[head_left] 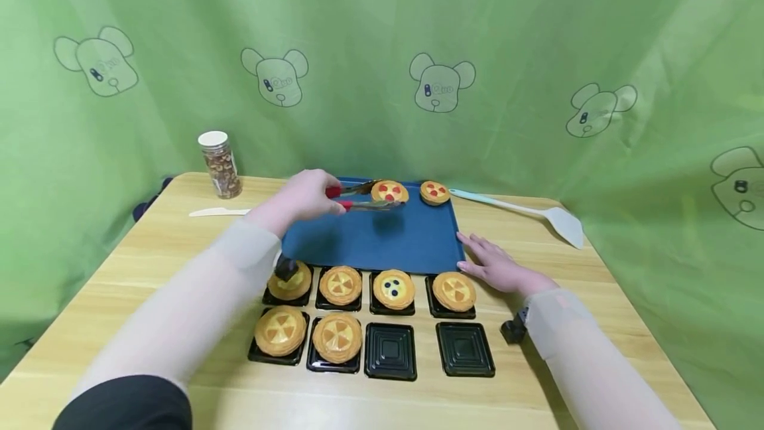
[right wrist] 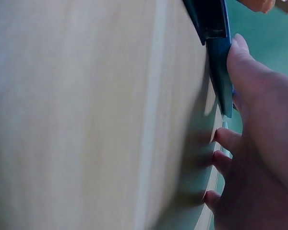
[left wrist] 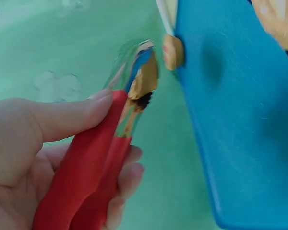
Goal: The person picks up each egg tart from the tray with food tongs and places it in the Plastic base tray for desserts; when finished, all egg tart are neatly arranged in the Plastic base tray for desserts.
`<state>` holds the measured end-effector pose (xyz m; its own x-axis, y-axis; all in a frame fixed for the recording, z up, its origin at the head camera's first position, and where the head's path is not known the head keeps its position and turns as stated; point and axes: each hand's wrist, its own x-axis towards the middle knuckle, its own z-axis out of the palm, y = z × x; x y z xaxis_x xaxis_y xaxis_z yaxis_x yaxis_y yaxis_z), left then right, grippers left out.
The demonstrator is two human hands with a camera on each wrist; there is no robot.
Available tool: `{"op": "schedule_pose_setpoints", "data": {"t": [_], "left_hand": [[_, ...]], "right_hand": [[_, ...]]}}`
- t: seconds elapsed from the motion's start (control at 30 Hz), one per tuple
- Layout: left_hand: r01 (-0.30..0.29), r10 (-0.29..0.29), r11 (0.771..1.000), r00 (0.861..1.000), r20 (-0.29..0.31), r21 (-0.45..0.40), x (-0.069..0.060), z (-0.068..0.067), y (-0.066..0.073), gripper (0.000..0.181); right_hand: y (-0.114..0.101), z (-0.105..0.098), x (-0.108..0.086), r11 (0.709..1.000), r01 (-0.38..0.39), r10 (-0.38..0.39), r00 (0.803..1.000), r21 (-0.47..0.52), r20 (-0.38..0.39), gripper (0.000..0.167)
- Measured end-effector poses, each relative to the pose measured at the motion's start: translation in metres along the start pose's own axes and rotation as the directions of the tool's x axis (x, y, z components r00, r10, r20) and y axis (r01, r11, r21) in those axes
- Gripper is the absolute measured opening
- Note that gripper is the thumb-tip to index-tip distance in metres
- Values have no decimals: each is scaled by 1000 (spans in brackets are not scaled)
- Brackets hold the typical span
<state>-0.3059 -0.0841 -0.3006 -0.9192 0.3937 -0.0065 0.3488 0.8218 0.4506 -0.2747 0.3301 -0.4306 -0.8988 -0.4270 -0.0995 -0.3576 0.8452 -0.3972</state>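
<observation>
In the head view my left hand grips red-handled tongs over the blue tray. Between the tong tips is an egg tart with red fruit pieces, held above the tray, its shadow below. The left wrist view shows thumb and fingers wrapped around the red handles and the tart side-on. Another red-topped tart sits at the tray's far right corner. My right hand lies with fingers spread at the tray's right edge; its thumb touches the rim in the right wrist view.
Two rows of small black trays stand nearer me. Several hold tarts, one blueberry-topped; two front-right ones show their ridged bases. A white spatula lies right, a white knife and a lidded jar left. Green curtain surrounds the table.
</observation>
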Motion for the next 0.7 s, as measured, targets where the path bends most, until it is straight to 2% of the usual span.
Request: {"op": "schedule_pose_setpoints", "data": {"t": [0.17,0.33,0.47,0.7], "left_hand": [[-64,63,998,997,36,16,-42,-10,10,54],[-69,68,998,995,72,11,-82,-15,21,60],[-74,74,997,992,104,-5,-108,-14,28,61],[-102,102,995,988,116,0,-147,-2,33,59]], "right_hand": [[2,2,0,1000,9,-9,1000,-1,-5,73],[1,2,0,1000,14,-14,1000,-2,-4,72],[0,1,0,1000,13,-13,1000,2,-3,72],[-2,0,0,1000,14,-14,1000,7,-1,72]]}}
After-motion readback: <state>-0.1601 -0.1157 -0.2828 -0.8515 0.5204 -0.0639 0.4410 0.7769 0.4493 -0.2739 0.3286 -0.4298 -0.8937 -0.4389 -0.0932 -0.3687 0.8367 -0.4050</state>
